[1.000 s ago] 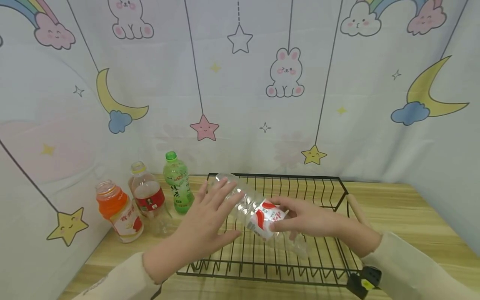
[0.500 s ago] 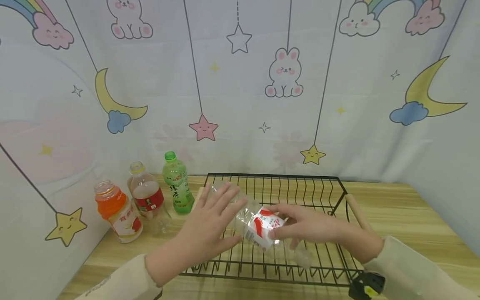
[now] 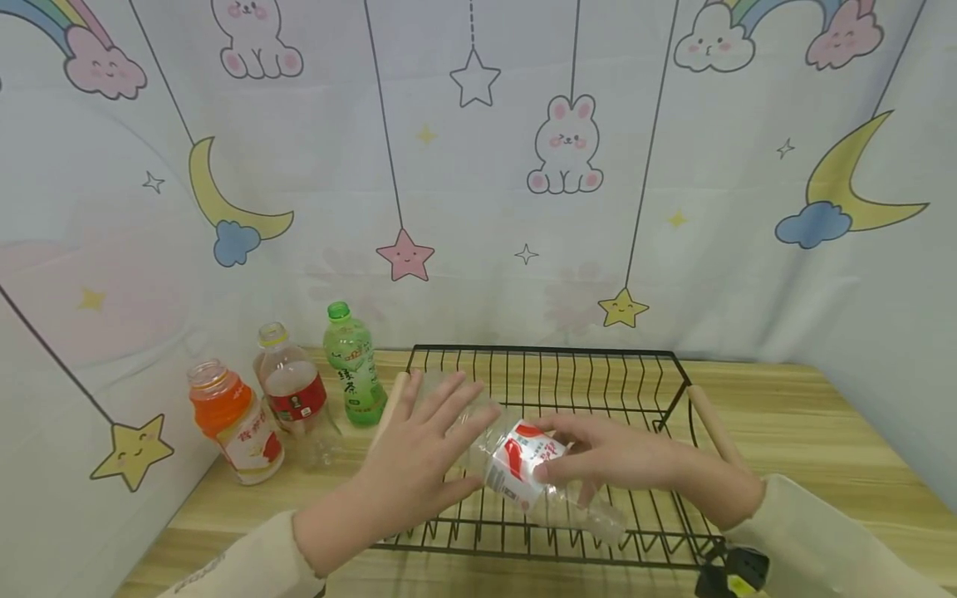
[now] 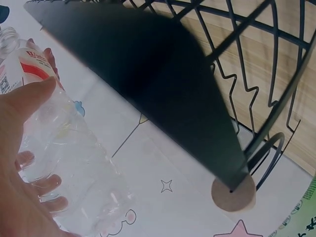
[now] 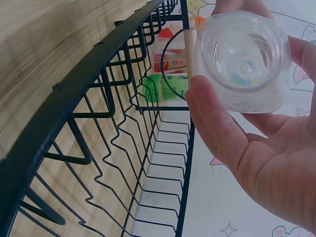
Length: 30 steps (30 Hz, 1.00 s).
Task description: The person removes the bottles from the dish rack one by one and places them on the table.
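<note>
A clear plastic bottle [image 3: 516, 465] with a red and white label is held at a slant above the black wire dish rack [image 3: 553, 350]. Its neck points down to the right, and no cap shows on its mouth [image 5: 244, 54]. My right hand [image 3: 609, 453] grips it near the label, thumb in front. My left hand [image 3: 419, 457] lies against the base end with straight, spread fingers. In the left wrist view that thumb rests along the bottle [image 4: 79, 163], with fingertips across from it.
Left of the rack stand a green tea bottle [image 3: 353, 365], a clear bottle with a red label [image 3: 295, 399] and an orange-coloured bottle [image 3: 238, 423]. The rack has a wooden handle [image 3: 714, 423]. A patterned curtain [image 3: 478, 208] hangs behind the wooden table [image 3: 822, 448].
The bottle has come down slightly toward the rack, its neck end lower. My left hand has shifted a little right and down along with it; my right hand keeps its grip.
</note>
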Each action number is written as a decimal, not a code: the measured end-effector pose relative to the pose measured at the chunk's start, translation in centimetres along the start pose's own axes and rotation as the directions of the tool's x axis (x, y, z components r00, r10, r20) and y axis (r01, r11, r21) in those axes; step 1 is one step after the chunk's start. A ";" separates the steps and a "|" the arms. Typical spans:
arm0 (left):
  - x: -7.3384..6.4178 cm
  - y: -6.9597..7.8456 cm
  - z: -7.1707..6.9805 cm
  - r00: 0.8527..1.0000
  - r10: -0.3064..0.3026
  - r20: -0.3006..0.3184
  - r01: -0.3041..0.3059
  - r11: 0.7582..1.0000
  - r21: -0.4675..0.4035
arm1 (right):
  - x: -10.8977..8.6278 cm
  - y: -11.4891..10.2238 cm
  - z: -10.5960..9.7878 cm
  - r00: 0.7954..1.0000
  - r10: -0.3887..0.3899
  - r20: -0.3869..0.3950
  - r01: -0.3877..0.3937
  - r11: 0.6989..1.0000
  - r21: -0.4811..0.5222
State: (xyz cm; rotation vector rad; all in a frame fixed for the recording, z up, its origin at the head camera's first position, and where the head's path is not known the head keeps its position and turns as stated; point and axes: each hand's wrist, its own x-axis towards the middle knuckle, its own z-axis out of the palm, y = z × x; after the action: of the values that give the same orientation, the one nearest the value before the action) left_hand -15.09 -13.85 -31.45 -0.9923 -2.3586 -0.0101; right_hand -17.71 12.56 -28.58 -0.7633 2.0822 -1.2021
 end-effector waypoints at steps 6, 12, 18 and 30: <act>0.1 0.2 -0.1 1.000 0.006 0.017 -0.006 1.000 0.014 | -0.1 0.0 0.1 1.000 -0.008 0.011 0.008 1.000 0.011; 0.0 0.2 -0.2 1.000 0.005 0.021 -0.005 1.000 0.013 | -0.1 0.0 0.2 1.000 0.007 -0.002 -0.007 1.000 0.002; 0.1 0.1 -0.1 1.000 0.014 -0.026 -0.013 1.000 0.027 | -0.2 -0.4 0.1 1.000 -0.019 -0.011 0.019 1.000 -0.021; -0.2 -0.4 -0.7 0.995 -0.054 -0.087 0.050 0.998 -0.047 | -1.2 -0.7 -0.6 0.994 -0.077 -0.075 0.075 0.997 -0.035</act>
State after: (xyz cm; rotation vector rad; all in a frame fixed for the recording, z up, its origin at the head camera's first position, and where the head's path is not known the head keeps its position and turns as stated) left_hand -14.92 -14.42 -30.89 -0.9315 -2.3116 -0.1249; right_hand -17.28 13.43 -27.45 -0.8299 2.1559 -1.2599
